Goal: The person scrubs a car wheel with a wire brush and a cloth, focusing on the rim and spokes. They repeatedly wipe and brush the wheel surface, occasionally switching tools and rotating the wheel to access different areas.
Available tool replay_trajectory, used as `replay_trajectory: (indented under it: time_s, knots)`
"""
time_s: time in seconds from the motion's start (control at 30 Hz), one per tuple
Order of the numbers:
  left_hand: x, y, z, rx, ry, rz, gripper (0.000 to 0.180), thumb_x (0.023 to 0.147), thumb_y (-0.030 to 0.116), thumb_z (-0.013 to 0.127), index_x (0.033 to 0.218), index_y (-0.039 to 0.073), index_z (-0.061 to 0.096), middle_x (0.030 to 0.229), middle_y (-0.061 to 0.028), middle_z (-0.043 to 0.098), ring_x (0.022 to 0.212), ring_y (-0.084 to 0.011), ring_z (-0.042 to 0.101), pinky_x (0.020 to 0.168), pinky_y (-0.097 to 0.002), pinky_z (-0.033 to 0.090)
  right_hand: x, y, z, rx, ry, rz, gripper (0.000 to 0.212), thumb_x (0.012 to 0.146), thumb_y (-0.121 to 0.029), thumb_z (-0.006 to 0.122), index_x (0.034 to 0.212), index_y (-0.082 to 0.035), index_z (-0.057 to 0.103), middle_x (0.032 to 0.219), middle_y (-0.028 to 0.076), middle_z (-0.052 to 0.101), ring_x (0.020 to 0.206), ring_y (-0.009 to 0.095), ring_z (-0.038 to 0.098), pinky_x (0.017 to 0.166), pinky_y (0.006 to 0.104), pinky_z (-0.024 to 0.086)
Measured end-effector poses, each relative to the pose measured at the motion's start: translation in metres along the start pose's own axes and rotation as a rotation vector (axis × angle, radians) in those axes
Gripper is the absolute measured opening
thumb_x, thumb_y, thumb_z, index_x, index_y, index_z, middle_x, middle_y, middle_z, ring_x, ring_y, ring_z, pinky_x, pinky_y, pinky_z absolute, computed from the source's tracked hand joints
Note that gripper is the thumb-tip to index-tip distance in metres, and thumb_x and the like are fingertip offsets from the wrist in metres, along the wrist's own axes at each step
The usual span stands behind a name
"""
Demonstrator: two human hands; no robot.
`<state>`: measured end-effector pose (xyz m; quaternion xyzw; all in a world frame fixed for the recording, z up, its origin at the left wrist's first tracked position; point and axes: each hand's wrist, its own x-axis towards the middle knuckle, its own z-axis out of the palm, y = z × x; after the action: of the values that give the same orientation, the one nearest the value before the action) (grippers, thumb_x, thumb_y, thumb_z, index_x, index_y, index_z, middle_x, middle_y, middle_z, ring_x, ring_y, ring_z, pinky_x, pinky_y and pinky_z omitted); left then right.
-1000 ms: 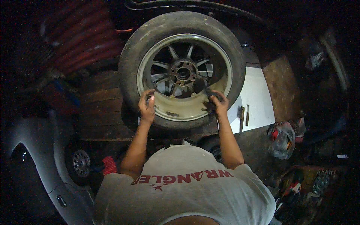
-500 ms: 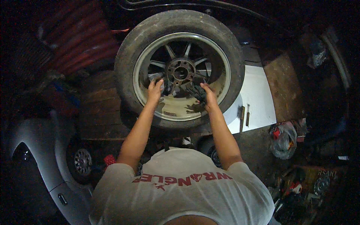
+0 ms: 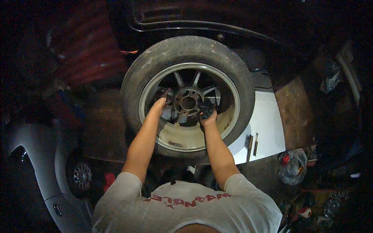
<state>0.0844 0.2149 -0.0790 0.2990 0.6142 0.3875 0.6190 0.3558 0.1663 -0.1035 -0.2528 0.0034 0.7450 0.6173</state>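
The fingers of the right hand [image 3: 210, 117] are curled around a crumpled dark cloth [image 3: 208, 106]; those of the left hand [image 3: 161, 101] are partly lost in shadow, so whether they grip anything cannot be told. Both hands reach inside the wheel's rim [image 3: 171, 144], with the hub [image 3: 189, 103] between them and two metal spokes [image 3: 178, 79] rising just beyond the fingers. Surrounding all this is the thick tyre [image 3: 188, 50], lying hollow side up on a wooden bench [image 3: 105, 126]. To the right of the right-hand fingers, past the tyre, a white sheet [image 3: 270, 120] carries two slim tools [image 3: 255, 148] side by side; farther out and nearer the person hangs or lies a clear plastic bag [image 3: 292, 171].
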Motion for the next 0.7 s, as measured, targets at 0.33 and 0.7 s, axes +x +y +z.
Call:
replay_trajectory:
  time_s: [0.33, 0.7]
  knots:
    - [-0.058, 0.025, 0.038, -0.090, -0.019, 0.025, 0.070, 0.085, 0.052, 0.063, 0.137, 0.007, 0.049, 0.135, -0.0089, 0.055, 0.118, -0.0225, 0.054, 0.103, -0.0350, 0.036, 0.014, 0.000, 0.000, 0.026, 0.151, -0.115, 0.042, 0.095, -0.027, 0.041, 0.132, -0.011, 0.055, 0.130, 0.006, 0.058, 0.115, 0.024, 0.056, 0.098, 0.0404, 0.045]
    - [-0.033, 0.004, 0.026, -0.411, -0.112, 0.028, 0.076, 0.085, 0.054, 0.061, 0.142, 0.008, 0.041, 0.149, -0.0093, 0.038, 0.134, -0.0234, 0.038, 0.113, -0.0381, 0.027, -0.012, -0.007, 0.043, -0.044, 0.240, -0.082, 0.039, 0.097, -0.027, 0.041, 0.130, -0.014, 0.057, 0.130, 0.005, 0.057, 0.116, 0.027, 0.054, 0.101, 0.0437, 0.043]
